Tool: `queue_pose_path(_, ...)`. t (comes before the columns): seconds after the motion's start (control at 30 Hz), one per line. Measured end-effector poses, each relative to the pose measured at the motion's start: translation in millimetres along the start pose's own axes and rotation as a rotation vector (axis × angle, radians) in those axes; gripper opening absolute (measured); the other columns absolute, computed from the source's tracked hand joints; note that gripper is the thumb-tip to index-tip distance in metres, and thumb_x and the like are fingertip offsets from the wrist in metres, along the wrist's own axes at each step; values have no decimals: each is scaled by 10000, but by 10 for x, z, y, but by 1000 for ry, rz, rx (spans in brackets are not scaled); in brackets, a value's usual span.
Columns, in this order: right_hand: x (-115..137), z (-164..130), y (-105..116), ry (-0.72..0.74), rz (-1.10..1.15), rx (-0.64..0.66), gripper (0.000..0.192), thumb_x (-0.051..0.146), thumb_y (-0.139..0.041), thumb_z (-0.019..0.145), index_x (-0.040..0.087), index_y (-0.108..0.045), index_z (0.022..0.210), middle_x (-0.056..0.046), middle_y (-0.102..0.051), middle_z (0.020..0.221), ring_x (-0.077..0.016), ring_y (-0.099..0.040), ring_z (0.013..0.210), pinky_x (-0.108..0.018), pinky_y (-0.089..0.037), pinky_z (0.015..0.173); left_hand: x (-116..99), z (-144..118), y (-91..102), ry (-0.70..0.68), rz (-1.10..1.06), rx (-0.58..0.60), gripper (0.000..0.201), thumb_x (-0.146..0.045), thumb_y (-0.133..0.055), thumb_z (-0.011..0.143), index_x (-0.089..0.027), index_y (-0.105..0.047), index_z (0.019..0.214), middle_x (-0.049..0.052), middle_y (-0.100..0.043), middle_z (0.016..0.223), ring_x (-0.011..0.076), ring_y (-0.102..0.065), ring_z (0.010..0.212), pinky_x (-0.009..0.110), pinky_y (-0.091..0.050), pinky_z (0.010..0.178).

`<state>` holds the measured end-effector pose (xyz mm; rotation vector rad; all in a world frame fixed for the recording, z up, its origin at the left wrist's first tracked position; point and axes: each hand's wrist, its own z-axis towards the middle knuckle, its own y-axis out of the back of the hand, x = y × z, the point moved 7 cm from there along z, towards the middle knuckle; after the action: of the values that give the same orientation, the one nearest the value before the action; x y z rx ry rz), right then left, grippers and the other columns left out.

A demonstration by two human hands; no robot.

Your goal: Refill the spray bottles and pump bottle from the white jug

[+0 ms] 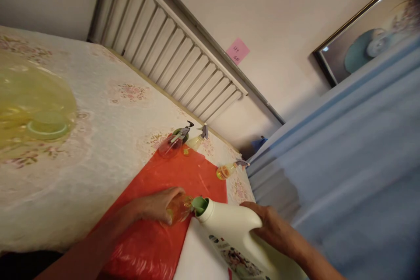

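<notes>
My left hand [160,204] is closed around a small clear bottle [181,208], which looks orange against the red sheet behind it. By its handle, my right hand [271,225] grips a large pale detergent jug [232,223] that is tilted over to the left. The green spout [199,205] of the jug meets the mouth of the small bottle. Whether liquid is flowing between them I cannot make out. Under both hands lies a red plastic sheet [197,168].
Beyond the hands stand spray bottles: one with a black trigger [173,142], another with a grey trigger [195,142], and one with amber liquid [225,171]. A yellow translucent basin [39,96] is on the flowered tablecloth [98,153]. Blue curtain [344,175] hangs at right.
</notes>
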<state>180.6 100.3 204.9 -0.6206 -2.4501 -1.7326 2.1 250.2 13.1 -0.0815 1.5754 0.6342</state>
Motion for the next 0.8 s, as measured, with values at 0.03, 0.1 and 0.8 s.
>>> queue_pose_path(0.03,-3,1,1,4,-4,-1,403,81,-511,678,227,-669,1019,27,-743,870,-177,-678,802,-202,-475,634,5,5,-2,0,-4,1,608,-182,-692,519,-251,-510,1094,9,-604,1110,272,-600,1021,303,-507,772)
queue_pose_path(0.1,4,2,0,19,-1,0,427,73,-505,674,233,-673,1032,32,-740,873,-173,-677,803,-202,-478,644,7,9,-8,-2,-13,7,613,-181,-687,523,-240,-507,1106,3,-598,1099,266,-601,1021,311,-505,791)
queue_pose_path(0.8,14,7,13,1,-11,14,478,68,-498,662,233,-675,1074,27,-749,894,-172,-685,815,-197,-486,657,17,1,-12,12,-4,22,619,-190,-666,546,-240,-493,1139,-7,-614,1114,257,-602,999,284,-505,731)
